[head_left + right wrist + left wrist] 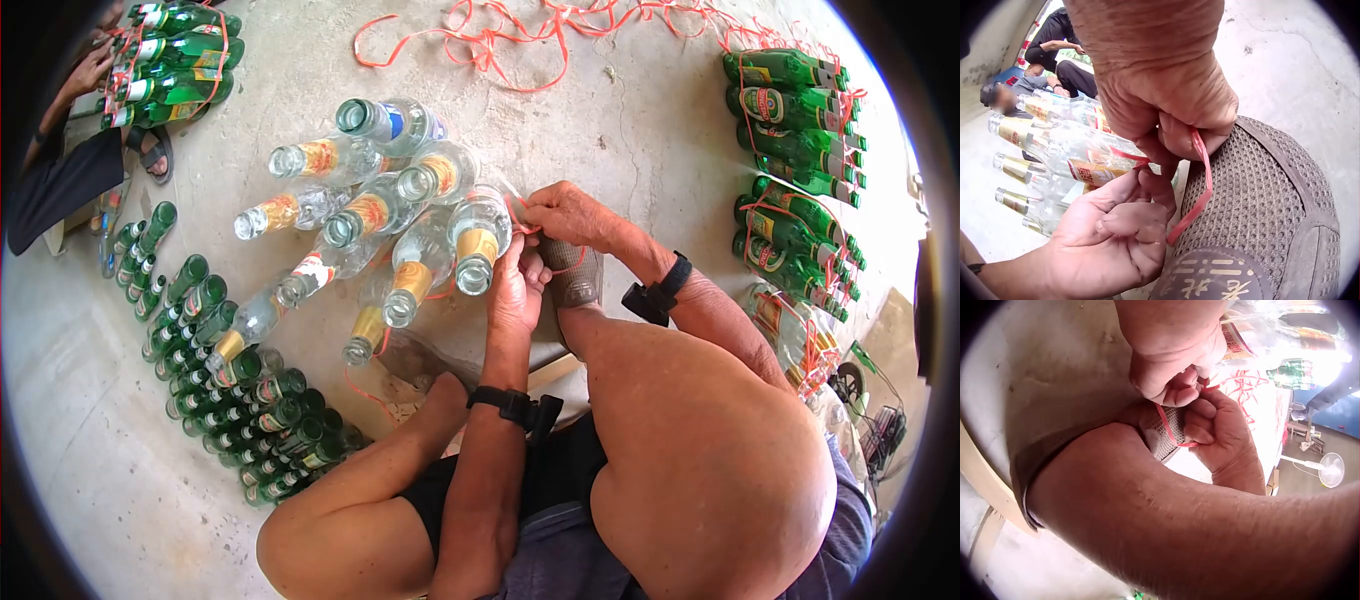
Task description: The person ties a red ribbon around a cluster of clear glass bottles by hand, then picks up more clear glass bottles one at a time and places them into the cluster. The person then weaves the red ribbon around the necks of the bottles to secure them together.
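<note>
Close beside a bundle of clear glass bottles with gold neck labels, both hands meet over a red plastic strap. My left hand pinches the strap between thumb and forefinger, its palm turned up in the right wrist view. My right hand grips the strap from the other side with curled fingers. A loop of strap hangs between the hands over a brown mesh shoe. Where the strap crosses, fingers partly hide it. The bottles lean with their necks toward me, and red strap shows between some of them.
Many green bottles stand at the left. Strapped green bottle bundles lie along the right. Loose red strap tangles on the concrete floor ahead. Another person's hand is at a green bundle at upper left.
</note>
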Available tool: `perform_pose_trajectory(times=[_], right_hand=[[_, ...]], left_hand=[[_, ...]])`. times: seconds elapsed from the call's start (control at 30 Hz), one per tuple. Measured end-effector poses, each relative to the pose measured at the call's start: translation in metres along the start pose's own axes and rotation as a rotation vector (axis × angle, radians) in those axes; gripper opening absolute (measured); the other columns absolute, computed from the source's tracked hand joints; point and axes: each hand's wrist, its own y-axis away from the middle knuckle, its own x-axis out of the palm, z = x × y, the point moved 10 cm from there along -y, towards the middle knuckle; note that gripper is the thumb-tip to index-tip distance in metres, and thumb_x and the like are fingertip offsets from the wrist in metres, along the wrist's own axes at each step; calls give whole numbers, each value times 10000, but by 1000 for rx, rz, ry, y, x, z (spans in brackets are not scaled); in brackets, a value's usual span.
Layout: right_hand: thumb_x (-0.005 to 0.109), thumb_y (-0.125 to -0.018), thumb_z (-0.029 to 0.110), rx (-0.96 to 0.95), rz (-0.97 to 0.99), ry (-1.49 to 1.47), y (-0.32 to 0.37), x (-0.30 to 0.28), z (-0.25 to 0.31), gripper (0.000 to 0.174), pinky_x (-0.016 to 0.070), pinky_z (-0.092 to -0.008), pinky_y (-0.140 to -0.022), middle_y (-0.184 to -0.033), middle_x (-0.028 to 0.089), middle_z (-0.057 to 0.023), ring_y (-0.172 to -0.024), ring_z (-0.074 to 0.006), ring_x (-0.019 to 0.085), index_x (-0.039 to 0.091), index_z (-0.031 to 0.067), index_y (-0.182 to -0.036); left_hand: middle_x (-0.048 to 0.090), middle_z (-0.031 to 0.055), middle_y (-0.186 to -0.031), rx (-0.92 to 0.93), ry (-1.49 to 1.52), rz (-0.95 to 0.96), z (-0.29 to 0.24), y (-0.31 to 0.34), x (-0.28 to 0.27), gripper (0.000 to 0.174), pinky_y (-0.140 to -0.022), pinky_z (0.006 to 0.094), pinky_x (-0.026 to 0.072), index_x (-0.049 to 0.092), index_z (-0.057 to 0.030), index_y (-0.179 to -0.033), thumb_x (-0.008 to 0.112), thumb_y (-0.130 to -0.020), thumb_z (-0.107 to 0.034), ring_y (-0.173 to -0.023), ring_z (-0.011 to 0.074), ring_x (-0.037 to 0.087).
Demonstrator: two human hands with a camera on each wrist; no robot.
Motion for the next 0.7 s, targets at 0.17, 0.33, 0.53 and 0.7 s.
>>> perform_pose_trajectory(times=[0.17,0.33,0.53,0.7], right_hand=[[672,-972,121,-45,6,-13,-3,3,-1,168,481,-290,-614,-720,634,40,-692,-51,520,747,-10,-900],[682,-954,50,-9,-6,-92,-7,7,-18,125,522,-263,-648,-767,706,32,-724,-35,586,802,21,-971],[663,-950,41,17,51,-96,-4,8,-18,266,556,-280,-704,-820,747,10,-739,-53,621,816,50,-1167],[636,-953,45,-91,93,-131,-2,10,-6,265,561,-284,-734,-833,745,-5,-755,-79,635,811,52,-1153]], left_hand=[[681,-17,-975,-20,9,59,0,-4,0,145,-618,299,390,699,-128,-1103,672,-1039,-255,-623,92,445],[679,-3,-905,-16,15,35,3,-7,1,108,-600,293,398,701,-114,-1060,701,-1036,-219,-599,88,436],[659,2,-854,-52,28,-43,11,-10,3,67,-582,273,393,692,-96,-1022,724,-1025,-155,-578,72,420],[624,-6,-853,-88,100,-32,17,-18,-7,63,-573,257,378,681,-96,-1004,730,-1018,-134,-572,67,411]])
